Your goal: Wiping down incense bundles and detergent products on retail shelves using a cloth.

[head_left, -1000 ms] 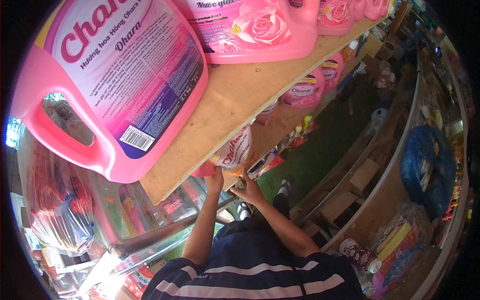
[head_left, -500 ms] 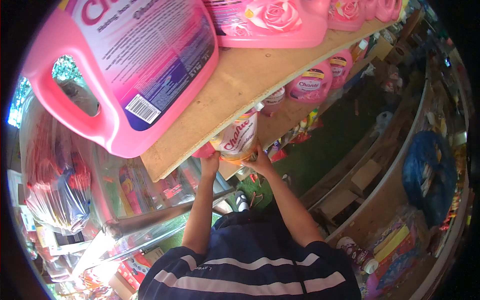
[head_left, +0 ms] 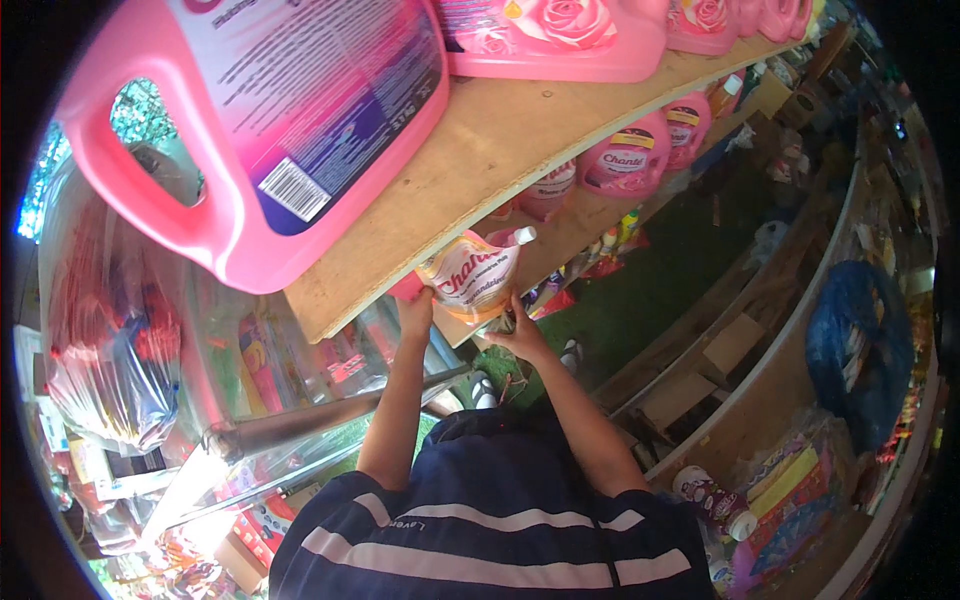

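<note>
A pouch with a white screw cap point(head_left: 474, 278), pale with pink and orange parts, stands at the edge of the lower shelf, partly under the upper board. On its left side my left hand point(head_left: 416, 308) is closed, next to a pink item point(head_left: 408, 287) largely hidden by the board. At the pouch's lower right edge sits my right hand point(head_left: 518, 336), its thumb up along the side and the other fingers curled below. Those fingertips are partly hidden.
A large pink jug point(head_left: 250, 140) rests on the upper wooden shelf point(head_left: 440, 200), whose edge overhangs my hands. More pink bottles point(head_left: 625, 160) line the lower shelf. A metal rail point(head_left: 310, 415) runs at left; a curved wooden counter point(head_left: 740, 420) with cardboard boxes lies at right.
The pouch has come a little out from under the upper board, its white cap now fully showing. My right hand has shifted slightly down its edge. The whole view has shifted slightly.
</note>
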The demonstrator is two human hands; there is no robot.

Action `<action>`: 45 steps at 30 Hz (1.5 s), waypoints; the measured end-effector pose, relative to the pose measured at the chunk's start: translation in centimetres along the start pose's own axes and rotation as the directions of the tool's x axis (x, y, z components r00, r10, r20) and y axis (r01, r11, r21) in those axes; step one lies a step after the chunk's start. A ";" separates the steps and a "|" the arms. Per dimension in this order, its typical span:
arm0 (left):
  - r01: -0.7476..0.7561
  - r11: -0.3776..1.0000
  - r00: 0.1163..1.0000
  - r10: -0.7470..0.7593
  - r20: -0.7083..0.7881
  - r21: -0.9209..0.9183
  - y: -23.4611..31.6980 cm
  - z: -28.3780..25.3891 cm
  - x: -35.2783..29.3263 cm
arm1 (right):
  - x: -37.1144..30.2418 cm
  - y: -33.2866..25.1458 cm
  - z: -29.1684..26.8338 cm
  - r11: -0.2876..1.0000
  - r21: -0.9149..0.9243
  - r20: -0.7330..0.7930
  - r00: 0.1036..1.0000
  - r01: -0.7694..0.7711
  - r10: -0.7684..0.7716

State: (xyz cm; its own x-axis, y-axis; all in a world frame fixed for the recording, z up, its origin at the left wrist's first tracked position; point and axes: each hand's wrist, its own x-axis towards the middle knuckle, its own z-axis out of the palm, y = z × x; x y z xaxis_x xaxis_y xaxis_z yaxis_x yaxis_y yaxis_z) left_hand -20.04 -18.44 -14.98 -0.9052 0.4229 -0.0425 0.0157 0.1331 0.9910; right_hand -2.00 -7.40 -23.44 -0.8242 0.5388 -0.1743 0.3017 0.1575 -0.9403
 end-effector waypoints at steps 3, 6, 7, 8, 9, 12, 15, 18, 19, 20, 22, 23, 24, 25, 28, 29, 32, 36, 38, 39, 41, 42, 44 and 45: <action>0.005 1.000 1.000 -0.005 0.000 0.019 0.4 -1.1 -0.5 | -0.3 -1.7 0.2 0.999 0.029 -0.023 0.999 0.033 -0.032; -0.099 0.985 0.987 0.080 0.138 0.141 2.9 -0.2 -2.4 | -0.1 0.6 -0.6 0.998 0.045 -0.058 0.998 0.032 -0.029; -0.098 0.984 0.988 0.079 0.132 0.147 2.5 -0.9 -3.2 | -0.1 0.1 -0.3 0.998 0.049 -0.051 0.998 0.033 -0.031; -0.130 0.980 0.985 0.111 0.135 0.148 2.0 -1.7 -4.1 | -0.3 -0.4 -0.1 0.998 0.051 -0.037 0.998 0.044 -0.042; -0.164 0.976 0.979 0.143 0.147 0.144 1.8 -1.9 -4.7 | -0.4 -0.6 -0.1 0.997 0.050 -0.033 0.998 0.052 -0.050; -0.092 0.992 0.992 0.084 0.093 0.084 1.4 -2.0 -5.9 | -0.4 -1.1 0.3 0.997 0.030 -0.043 0.996 0.076 -0.075; -0.110 0.979 0.994 0.104 0.044 0.172 1.3 -2.7 -5.8 | -0.3 -2.7 0.6 0.990 0.114 -0.053 0.995 0.088 -0.083; -0.141 0.966 0.990 0.131 0.059 0.219 2.8 -1.7 -5.5 | 0.5 -1.4 0.9 0.971 0.025 -0.235 0.946 0.237 -0.225; -0.138 0.972 0.990 0.129 0.062 0.188 2.8 -1.6 -5.4 | 0.7 -1.2 1.5 0.969 -0.087 -0.321 0.914 0.231 -0.246; -0.136 0.978 0.990 0.127 0.065 0.156 2.8 -1.4 -5.4 | 0.4 -0.8 1.7 0.970 -0.087 -0.325 0.914 0.229 -0.245; -0.066 0.989 0.996 0.056 0.075 0.130 2.7 -1.0 -5.8 | 0.1 -0.9 1.8 0.999 -0.012 -0.272 0.961 0.051 -0.053; 0.005 0.995 0.996 -0.014 0.088 0.101 2.7 -0.7 -6.1 | 0.2 -0.9 1.5 0.999 -0.013 -0.275 0.960 0.050 -0.051; 0.003 0.995 0.996 -0.012 0.090 0.102 2.2 -1.2 -6.0 | 0.3 -1.0 1.3 0.995 -0.093 -0.214 0.977 -0.021 0.001; -0.029 0.994 0.992 0.015 0.126 0.107 1.4 -2.0 -5.9 | 0.4 -1.2 1.0 0.980 -0.178 -0.153 0.987 -0.085 0.058; -0.014 0.999 0.995 0.009 0.100 0.051 -0.5 -2.7 -6.3 | 0.6 -2.7 0.3 0.982 -0.168 -0.096 0.993 -0.089 0.073; -0.007 1.000 0.998 0.007 0.059 0.008 -0.9 -2.7 -6.2 | 0.8 -3.2 -0.1 0.982 -0.165 -0.094 0.993 -0.088 0.074; -0.047 0.998 0.999 0.046 0.026 0.036 -1.1 -2.4 -6.3 | 1.5 -3.1 -1.9 0.959 -0.263 -0.022 0.994 -0.107 0.105; -0.136 0.967 0.990 0.127 0.055 0.216 -1.1 -1.7 -6.0 | 4.8 0.0 -8.7 0.968 -0.248 0.012 0.999 0.035 -0.033; -0.076 0.972 0.997 0.070 0.039 0.220 -1.0 -2.2 -6.0 | 7.3 -3.3 -12.5 0.957 -0.276 -0.286 0.958 -0.086 0.003; -0.021 0.976 0.999 0.011 0.046 0.216 -0.9 -2.0 -6.2 | 8.5 -4.3 -14.2 0.952 -0.284 -0.467 0.884 -0.116 -0.032; -0.028 0.972 0.999 0.020 0.036 0.234 -1.5 -1.7 -6.4 | 11.0 -7.1 -15.0 0.970 -0.243 -0.614 0.776 -0.015 -0.142; -0.020 0.969 1.000 0.015 0.023 0.244 -2.4 -2.1 -6.3 | 12.2 -8.7 -14.0 0.971 -0.241 -0.609 0.779 -0.004 -0.148; -0.024 0.977 1.000 0.021 0.016 0.211 -3.7 -3.2 -6.3 | 14.2 -11.7 -11.4 0.895 -0.397 -0.607 0.789 -0.202 -0.091; -0.023 0.967 0.999 0.015 0.035 0.252 -3.8 -3.2 -6.3 | 14.3 -13.4 -11.5 0.913 -0.358 -0.625 0.777 -0.198 -0.076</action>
State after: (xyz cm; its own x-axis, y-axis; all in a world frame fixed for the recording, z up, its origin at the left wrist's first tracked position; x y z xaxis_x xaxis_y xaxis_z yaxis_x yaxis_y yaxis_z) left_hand -15.80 -24.48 -18.05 -0.8895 0.4558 -0.0321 0.1433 0.3449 0.9276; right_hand -12.30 7.67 -9.98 -0.3641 0.9237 0.1188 0.6101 0.3330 -0.7189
